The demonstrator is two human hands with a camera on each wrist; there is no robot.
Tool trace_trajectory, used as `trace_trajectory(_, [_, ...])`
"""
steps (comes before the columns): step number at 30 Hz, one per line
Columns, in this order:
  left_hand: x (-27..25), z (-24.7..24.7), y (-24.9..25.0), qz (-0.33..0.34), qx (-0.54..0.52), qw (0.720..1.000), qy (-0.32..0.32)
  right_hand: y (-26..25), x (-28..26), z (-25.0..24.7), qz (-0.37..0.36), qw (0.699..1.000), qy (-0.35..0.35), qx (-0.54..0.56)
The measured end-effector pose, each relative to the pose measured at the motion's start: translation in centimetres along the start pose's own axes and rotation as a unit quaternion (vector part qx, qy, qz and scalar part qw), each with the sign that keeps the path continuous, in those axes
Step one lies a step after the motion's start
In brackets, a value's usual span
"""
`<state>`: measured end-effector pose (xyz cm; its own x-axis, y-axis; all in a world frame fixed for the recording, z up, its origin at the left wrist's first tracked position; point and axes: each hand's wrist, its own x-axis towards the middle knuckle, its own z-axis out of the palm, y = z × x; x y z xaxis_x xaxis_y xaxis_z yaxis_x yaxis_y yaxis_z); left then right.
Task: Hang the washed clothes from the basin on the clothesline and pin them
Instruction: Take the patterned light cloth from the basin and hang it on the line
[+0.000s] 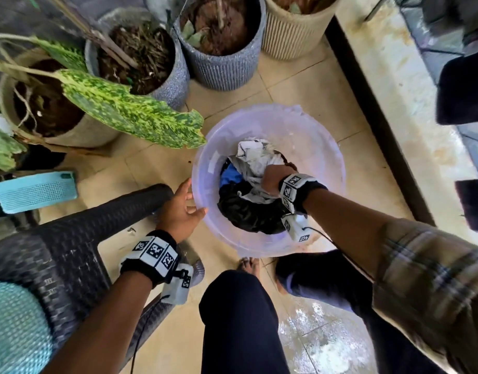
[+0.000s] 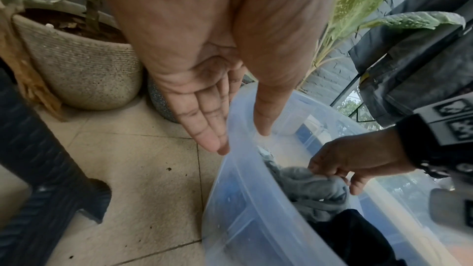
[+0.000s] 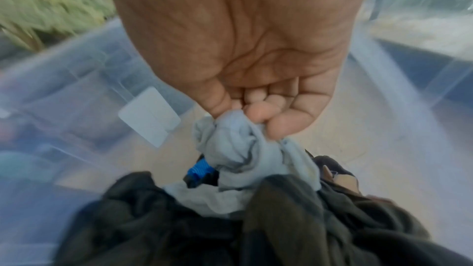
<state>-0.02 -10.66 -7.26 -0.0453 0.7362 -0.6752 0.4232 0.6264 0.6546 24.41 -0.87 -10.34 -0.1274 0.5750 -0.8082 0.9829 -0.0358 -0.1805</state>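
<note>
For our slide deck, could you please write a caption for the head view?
Right hand grips a grey garment inside the translucent basin while the open left hand steadies its rim.

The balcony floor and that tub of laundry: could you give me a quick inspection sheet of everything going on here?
Surface: beige tiled floor, with a wet patch near the person's feet.
Job's things: translucent basin on the floor, holding a pale grey garment, a black garment and a blue item. No clothesline or pegs seen.
Clutter: dark wicker chair; teal mesh piece.
Grippers: left hand open, fingers on the basin's rim; right hand has a grip on the pale grey garment.
Cables: thin black lead from each wrist camera.
Surroundings: potted plants, dark cloths hanging at right.
</note>
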Motion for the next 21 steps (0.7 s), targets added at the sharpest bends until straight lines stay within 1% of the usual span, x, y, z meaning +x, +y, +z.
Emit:
trace_trajectory(2, [-1.9, -0.4, 2.2, -0.002, 0.021, 1.0, -0.006, 0.1, -2.8, -1.3, -0.012, 0.999, -0.01, 0.046])
trace_trajectory(4, [-4.0, -1.0, 4.3, 0.009, 0.047, 0.999, -0.016, 0.4, -6.6, -2.8, -0.034, 0.995, 0.0, 0.098])
trace_trajectory(6, [-5.8, -1.6, 6.3, 0.023, 0.068, 0.997, -0.03, 0.5, -9.8, -3.8, -0.095, 0.982, 0.049, 0.157])
trace_trajectory(8, [-8.3, -2.4, 9.5, 0.026, 0.072, 0.995, -0.058, 0.8, -13.8, -5.2, -0.14, 0.968, 0.08, 0.194])
trace_trajectory(10, [-10.7, -3.1, 12.8, 0.046, 0.085, 0.993, -0.074, 0.3, -18.5, -7.7, -0.14, 0.954, 0.081, 0.253])
trace_trajectory(12, [-13.4, -3.5, 15.7, 0.078, 0.13, 0.984, -0.094, -0.1, -23.5, -9.8, -0.154, 0.941, 0.066, 0.293])
trace_trajectory(14, [-15.8, -3.9, 18.6, 0.123, 0.178, 0.971, -0.104, -0.8, -27.8, -11.5, -0.183, 0.928, 0.057, 0.318])
trace_trajectory(15, [-17.0, -3.8, 20.0, 0.141, 0.177, 0.967, -0.117, -1.3, -30.0, -12.3, -0.201, 0.919, 0.058, 0.334])
trace_trajectory(16, [-17.8, -3.6, 21.0, 0.165, 0.167, 0.964, -0.129, -1.7, -31.7, -13.1, -0.221, 0.912, 0.069, 0.339])
trace_trajectory(18, [-19.7, -3.0, 23.7, 0.201, 0.159, 0.958, -0.128, -2.5, -35.0, -14.8, -0.265, 0.906, 0.102, 0.314])
trace_trajectory(19, [-20.5, -2.8, 24.7, 0.203, 0.162, 0.958, -0.121, -2.7, -36.5, -15.4, -0.285, 0.903, 0.121, 0.297])
trace_trajectory(21, [-21.5, -2.6, 26.0, 0.192, 0.184, 0.958, -0.11, -3.0, -38.7, -16.7, -0.321, 0.887, 0.159, 0.291])
